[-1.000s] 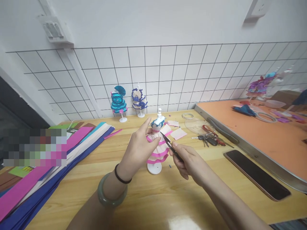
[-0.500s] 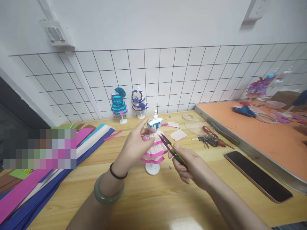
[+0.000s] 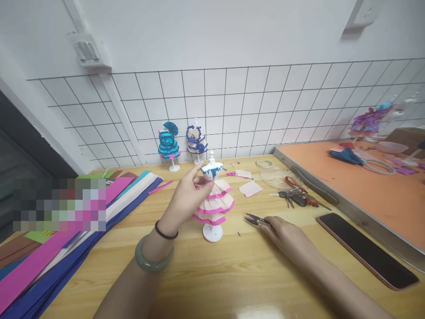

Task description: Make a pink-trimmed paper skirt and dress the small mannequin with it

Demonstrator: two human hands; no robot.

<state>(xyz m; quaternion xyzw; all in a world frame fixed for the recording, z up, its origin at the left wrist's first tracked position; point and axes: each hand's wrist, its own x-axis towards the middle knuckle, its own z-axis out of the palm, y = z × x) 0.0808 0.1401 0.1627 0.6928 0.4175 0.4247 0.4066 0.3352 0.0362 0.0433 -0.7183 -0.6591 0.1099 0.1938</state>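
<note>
A small white dress form (image 3: pixel 212 169) with blue patches on its bust stands upright on a round white base. Its tiered pale skirt (image 3: pixel 217 203) has bright pink edges. My left hand (image 3: pixel 190 195) grips the form at the waist from the left, thumb in front and fingers behind. To the right of the skirt, low over the wooden table (image 3: pixel 212 283), my right hand (image 3: pixel 282 232) is closed around small dark scissors (image 3: pixel 257 220), whose blades point left, apart from the skirt.
Two decorated forms, teal (image 3: pixel 168 144) and blue-and-cream (image 3: pixel 197 139), stand by the wall. Paper strips (image 3: pixel 99 221) lie left. Pale paper pieces (image 3: pixel 251 188), keys (image 3: pixel 294 196), a phone (image 3: pixel 367 250) and an orange board (image 3: pixel 375 195) are right.
My right hand has moved the scissors away from the skirt's waist, down and to the right, near the table. My left hand keeps its hold. The view has shifted slightly.
</note>
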